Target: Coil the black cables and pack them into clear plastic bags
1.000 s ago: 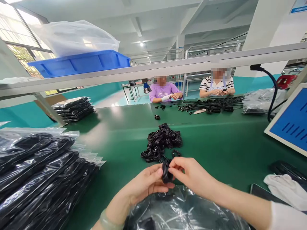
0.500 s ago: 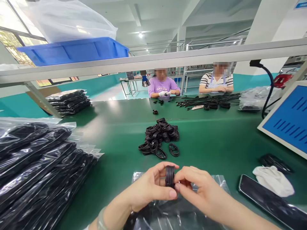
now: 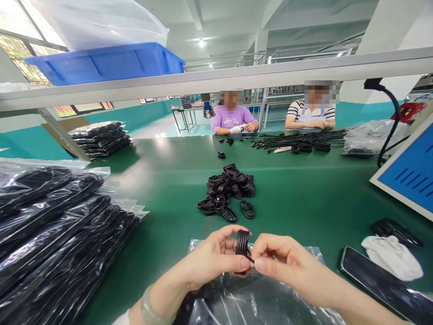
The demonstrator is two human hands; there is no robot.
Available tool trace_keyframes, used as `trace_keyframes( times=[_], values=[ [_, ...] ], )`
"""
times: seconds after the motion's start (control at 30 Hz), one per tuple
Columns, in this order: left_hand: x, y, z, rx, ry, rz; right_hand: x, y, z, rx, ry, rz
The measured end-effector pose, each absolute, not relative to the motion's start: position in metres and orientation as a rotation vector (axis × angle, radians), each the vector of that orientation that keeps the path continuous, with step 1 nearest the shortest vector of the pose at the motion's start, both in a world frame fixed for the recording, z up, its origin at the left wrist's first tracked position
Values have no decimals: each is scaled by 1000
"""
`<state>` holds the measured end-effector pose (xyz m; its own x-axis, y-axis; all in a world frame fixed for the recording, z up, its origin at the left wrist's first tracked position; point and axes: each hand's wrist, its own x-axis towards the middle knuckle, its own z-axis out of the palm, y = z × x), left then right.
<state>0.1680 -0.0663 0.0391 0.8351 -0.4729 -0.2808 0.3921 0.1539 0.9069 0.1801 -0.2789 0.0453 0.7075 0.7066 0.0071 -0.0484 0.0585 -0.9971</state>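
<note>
A black coiled cable (image 3: 242,241) is gripped between the thumb and fingers of my left hand (image 3: 218,253), with its turns standing upright. From the coil's lower side a short cable end sticks out to the right. My right hand (image 3: 279,257) pinches the tip of that end between thumb and forefinger; the tip itself is mostly covered. Below both hands lies a clear plastic bag (image 3: 237,300), with dark contents showing at its left. Beyond my hands a pile of black coiled cables (image 3: 230,185) rests on the green table (image 3: 162,243).
Bagged black cables (image 3: 61,234) are stacked at the left. To the right lie a phone (image 3: 382,284), a white cloth (image 3: 392,257) and a blue-fronted box (image 3: 409,176). Overhead, a shelf bar (image 3: 216,81) carries a blue tray (image 3: 108,63). Two people sit across the table.
My right hand has moved slightly right, drawing the cable end out from the coil. The coil in my left hand has tilted a little. The whole view has shifted slightly.
</note>
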Motion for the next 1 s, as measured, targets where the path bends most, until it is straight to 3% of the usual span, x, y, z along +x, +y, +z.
trace_keyframes(
  times=[0.37,0.6,0.87,1.0],
  values=[
    [168,-53,48,1017,-181,-782,195,-276,25,-1443,-579,693],
    [166,-55,50,1060,-255,-854,194,-271,22,-1205,-474,861],
    [153,-65,42,1971,-112,-367,194,-273,24,-1426,-376,656],
    [155,-68,40,1871,-120,-410,197,-271,19,-1306,-488,663]
  ],
)
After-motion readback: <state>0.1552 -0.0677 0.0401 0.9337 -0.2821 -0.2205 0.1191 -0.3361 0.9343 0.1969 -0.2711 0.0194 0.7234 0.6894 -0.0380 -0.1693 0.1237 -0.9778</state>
